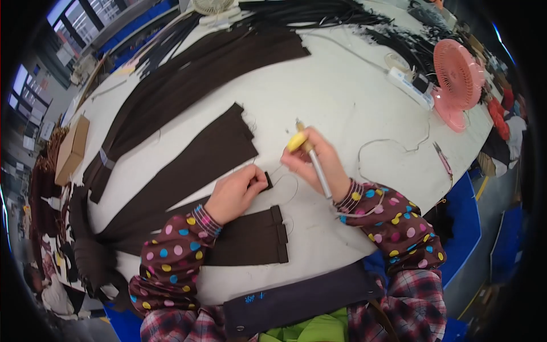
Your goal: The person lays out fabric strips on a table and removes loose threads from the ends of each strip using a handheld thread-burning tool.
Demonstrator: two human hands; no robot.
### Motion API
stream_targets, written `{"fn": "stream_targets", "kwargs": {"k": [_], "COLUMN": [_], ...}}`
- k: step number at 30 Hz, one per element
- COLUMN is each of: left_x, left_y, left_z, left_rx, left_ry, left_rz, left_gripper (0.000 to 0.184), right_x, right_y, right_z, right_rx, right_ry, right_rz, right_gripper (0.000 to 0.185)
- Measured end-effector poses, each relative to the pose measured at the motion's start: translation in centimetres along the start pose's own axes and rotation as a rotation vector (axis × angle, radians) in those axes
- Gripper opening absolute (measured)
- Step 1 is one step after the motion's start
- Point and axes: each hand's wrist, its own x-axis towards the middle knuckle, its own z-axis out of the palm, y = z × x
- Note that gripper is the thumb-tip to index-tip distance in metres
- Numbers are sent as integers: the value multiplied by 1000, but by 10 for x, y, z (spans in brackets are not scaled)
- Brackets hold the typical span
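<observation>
My left hand (233,192) pinches the end of a dark brown fabric strip (269,181) above the white table. Off to its right, my right hand (319,159) is closed around a silver pen-like tool (320,174) with a brass tip; something yellow (296,141) shows at its fingers. A thin thread runs between the two hands. Beneath and beside my left hand lie more dark strips: one (250,239) nearer my body, another (199,148) farther away.
A long dark fabric bundle (188,74) lies at the back left. The pink fan (458,74), a power strip (410,88) with its cable and small scissors (443,158) are on the right. A cardboard box (72,150) stands at the left edge.
</observation>
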Motion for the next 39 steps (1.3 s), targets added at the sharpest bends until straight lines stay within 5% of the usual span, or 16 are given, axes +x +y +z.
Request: {"fn": "stream_targets", "kwargs": {"k": [4,11,17,39], "left_x": [2,0,-1,-1], "left_y": [-5,-2,-5,-8], "left_z": [-1,-6,-9,-10], "left_rx": [-47,-116,-164,-165], "left_ry": [-23,-80,-130,-147], "left_rz": [-20,-85,-71,-30], "left_gripper": [8,7,8,8], "right_x": [0,-10,-10,-15], "right_y": [-5,14,19,26], "right_z": [-8,3,5,14], "right_rx": [188,281,57,-91], "right_ry": [17,-200,-207,-190], "right_rz": [85,220,317,204], "right_gripper": [13,32,25,21]}}
